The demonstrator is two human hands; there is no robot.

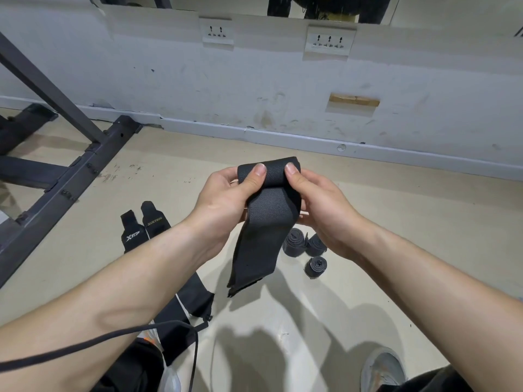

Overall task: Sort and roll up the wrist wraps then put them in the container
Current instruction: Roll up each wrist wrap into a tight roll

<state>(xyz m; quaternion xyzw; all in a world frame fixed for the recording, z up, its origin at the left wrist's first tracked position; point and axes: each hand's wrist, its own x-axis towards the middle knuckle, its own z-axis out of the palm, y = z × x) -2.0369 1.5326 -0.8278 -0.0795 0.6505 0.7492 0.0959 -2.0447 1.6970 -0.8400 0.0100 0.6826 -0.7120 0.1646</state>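
Observation:
A black wrist wrap (266, 222) hangs in the air between my hands, its top end curled over into a small roll. My left hand (223, 199) pinches that roll with the thumb on top. From the other side my right hand (317, 202) pinches it the same way. The loose tail dangles toward the floor. Three rolled dark wraps (307, 250) lie on the floor just below my right hand. Two flat unrolled wraps (143, 227) with white lettering lie to the left, partly under my left forearm. No container shows.
A dark metal rack frame (70, 171) crosses the floor at the left. The white wall with sockets (328, 41) runs along the back. A black cord (113, 339) loops near my left forearm. My grey shoe (382, 369) is at the bottom right.

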